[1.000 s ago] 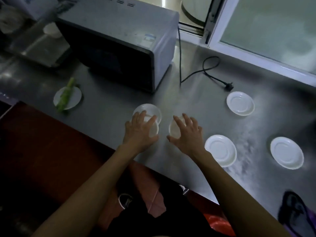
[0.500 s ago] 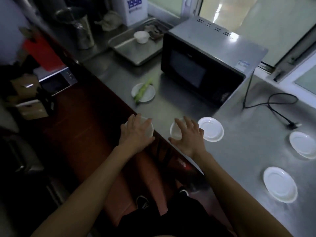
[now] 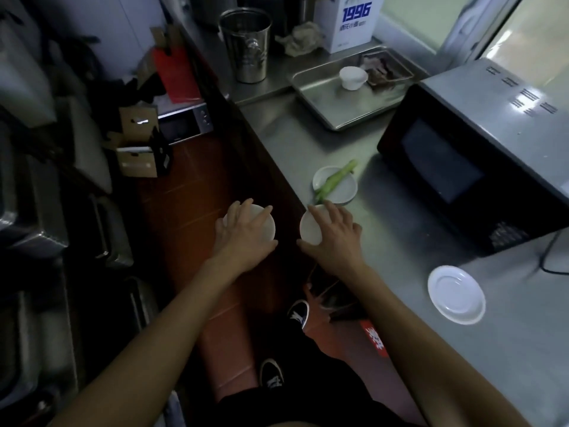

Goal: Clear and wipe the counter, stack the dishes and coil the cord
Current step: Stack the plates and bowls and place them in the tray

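- The left hand (image 3: 243, 232) has its grip clamped from above on a small white dish (image 3: 264, 224), fingers spread over the top and thumb against its near rim; hand and dish are held out over the red floor (image 3: 191, 217), off the bench.
- The right hand (image 3: 334, 235) grips a second small white dish (image 3: 309, 231) the same way, fingers draped over the top, thumb along the near edge. This dish sits at the bench (image 3: 308, 143) edge; whether it touches the steel cannot be told.
- The two held dishes are side by side, a narrow gap between them.
- Just beyond the right-hand grip a white saucer (image 3: 341, 188) lies on the bench with a green vegetable stalk (image 3: 335, 178) laid across it, tip pointing away.
- Right of that grip stands a dark-fronted microwave (image 3: 468, 155); its black cord (image 3: 551, 263) trails off behind its near corner.
- Nearer and to the right of the grip, an empty white plate (image 3: 455, 294) lies flat on the bench.
- Farther away, a steel tray (image 3: 326, 103) holds a small white bowl (image 3: 353, 77).
- Beyond the tray stand a metal pot (image 3: 246, 44) and a white box (image 3: 351, 23) marked 1996.
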A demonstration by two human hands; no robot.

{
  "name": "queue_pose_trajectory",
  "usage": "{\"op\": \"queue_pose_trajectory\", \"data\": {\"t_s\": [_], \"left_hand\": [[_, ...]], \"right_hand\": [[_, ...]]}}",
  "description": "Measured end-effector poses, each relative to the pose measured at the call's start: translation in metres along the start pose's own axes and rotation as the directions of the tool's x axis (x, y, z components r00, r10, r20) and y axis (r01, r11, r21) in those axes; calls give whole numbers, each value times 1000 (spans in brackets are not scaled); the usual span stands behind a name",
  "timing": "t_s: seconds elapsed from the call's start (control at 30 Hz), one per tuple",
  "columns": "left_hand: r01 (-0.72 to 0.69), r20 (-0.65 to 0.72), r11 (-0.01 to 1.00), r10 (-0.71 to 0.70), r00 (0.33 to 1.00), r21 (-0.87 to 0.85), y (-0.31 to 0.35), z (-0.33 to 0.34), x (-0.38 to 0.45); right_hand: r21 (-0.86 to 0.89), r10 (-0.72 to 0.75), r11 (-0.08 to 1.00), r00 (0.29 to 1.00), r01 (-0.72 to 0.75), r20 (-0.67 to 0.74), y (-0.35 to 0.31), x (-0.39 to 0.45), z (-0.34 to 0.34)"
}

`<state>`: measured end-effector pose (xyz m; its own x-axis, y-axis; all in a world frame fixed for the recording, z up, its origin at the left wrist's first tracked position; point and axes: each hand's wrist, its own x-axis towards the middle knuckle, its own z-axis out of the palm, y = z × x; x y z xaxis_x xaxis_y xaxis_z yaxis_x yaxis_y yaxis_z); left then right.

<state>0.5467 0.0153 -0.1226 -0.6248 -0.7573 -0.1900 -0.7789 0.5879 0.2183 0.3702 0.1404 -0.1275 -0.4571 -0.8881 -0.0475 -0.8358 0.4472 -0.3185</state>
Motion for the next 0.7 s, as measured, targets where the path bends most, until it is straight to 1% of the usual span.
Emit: {"op": "queue_pose_trajectory", "data": {"t_s": [0.17,0.33,0.47,0.6,0.7], "left_hand": [[3,44,1000,-5,999,31,-4,-5,52],[2,36,998,-5,999,67,-3,-15,109],[48,-2,998,-48,999,48,-9,-27,142],[97,-28,995,-97,995,16,-26,-40,169],[115,-44,993,-116,992,-6,-40,-47,193]], "right_hand": [[13,2,1000,1000,-2,16,8,53,8],[42,-2,999,1000,1,15,18,110,4],[103,-38,994,999,37,10,17,156,2],[109,-62,992,998,60,15,7,193,-2],[108,-48,993,999,46,17,0,223,0]]}}
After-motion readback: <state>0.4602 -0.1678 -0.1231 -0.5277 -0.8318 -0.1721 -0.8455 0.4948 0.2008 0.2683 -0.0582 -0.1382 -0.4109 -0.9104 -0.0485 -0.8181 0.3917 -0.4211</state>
